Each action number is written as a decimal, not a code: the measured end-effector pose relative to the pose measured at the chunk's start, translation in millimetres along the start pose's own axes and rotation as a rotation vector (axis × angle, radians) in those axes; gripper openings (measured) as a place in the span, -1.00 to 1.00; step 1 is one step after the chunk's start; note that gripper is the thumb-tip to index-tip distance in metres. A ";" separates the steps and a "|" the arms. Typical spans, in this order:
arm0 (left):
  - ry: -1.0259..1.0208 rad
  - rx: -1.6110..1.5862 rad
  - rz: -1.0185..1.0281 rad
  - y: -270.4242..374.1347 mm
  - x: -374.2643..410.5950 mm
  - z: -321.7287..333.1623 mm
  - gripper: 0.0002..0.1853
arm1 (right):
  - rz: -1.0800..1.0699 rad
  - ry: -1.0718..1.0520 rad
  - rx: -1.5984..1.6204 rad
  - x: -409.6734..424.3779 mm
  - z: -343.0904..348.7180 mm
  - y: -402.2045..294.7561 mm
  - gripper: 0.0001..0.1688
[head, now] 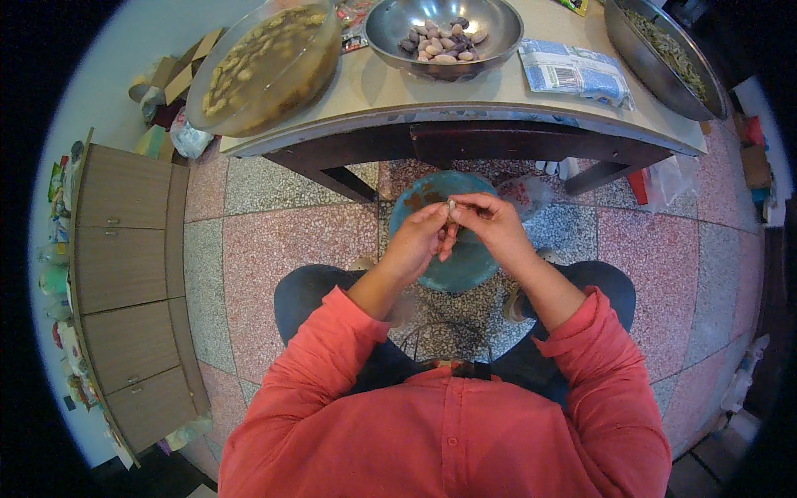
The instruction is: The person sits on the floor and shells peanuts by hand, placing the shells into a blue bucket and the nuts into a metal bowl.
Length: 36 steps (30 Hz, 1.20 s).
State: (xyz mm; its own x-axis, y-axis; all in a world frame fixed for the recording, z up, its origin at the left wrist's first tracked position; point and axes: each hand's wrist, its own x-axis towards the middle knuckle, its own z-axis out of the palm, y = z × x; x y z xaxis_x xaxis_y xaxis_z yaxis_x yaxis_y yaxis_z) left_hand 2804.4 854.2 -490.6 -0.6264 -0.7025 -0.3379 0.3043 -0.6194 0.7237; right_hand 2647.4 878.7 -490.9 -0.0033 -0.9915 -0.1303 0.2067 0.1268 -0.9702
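My left hand [422, 235] and my right hand [489, 219] meet above a teal plastic basin [464, 274] on the floor between my feet. Their fingertips pinch one small pale piece [452, 205], too small to name for certain. On the table ahead, a steel bowl [389, 37] holds brown and dark nut-like pieces [443, 45]. Left of it, a large translucent bowl [202, 115] contains peanuts in their shells [244, 75] in brownish liquid.
A blue-and-white packet [576, 71] lies on the table [398, 93]; a metal bowl of greenish dry-looking plant pieces [666, 56] stands at its right end. A clear plastic bag [529, 194] touches the floor behind the basin. Wooden cabinets [127, 267] stand at left.
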 end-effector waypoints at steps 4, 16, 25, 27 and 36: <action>0.067 0.154 -0.003 -0.1 -1.8 7.1 -0.73 | 0.139 0.068 -0.028 -2.8 5.2 -16.3 -0.74; 0.028 -0.047 0.004 -4.5 -3.0 -1.6 -0.72 | 0.068 0.069 -0.142 -1.9 6.8 -7.3 -0.77; 0.118 0.376 0.095 -14.8 2.2 -0.7 -0.68 | 0.341 0.058 0.109 -3.5 2.2 -6.9 -0.76; 0.112 0.373 0.082 -14.3 1.7 -0.2 -0.68 | 0.386 0.046 0.176 -3.1 -0.7 -4.4 -0.77; 0.070 0.076 0.045 -1.8 -0.7 6.6 -0.65 | 0.495 -0.009 0.446 -0.7 -2.2 -4.3 -0.82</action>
State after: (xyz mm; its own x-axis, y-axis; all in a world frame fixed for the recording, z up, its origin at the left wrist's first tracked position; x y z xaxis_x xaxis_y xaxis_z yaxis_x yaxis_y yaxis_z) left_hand 2799.5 858.1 -487.7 -0.5606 -0.7536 -0.3434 0.2742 -0.5602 0.7817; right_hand 2644.4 878.9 -487.1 0.2041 -0.8200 -0.5348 0.5665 0.5444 -0.6186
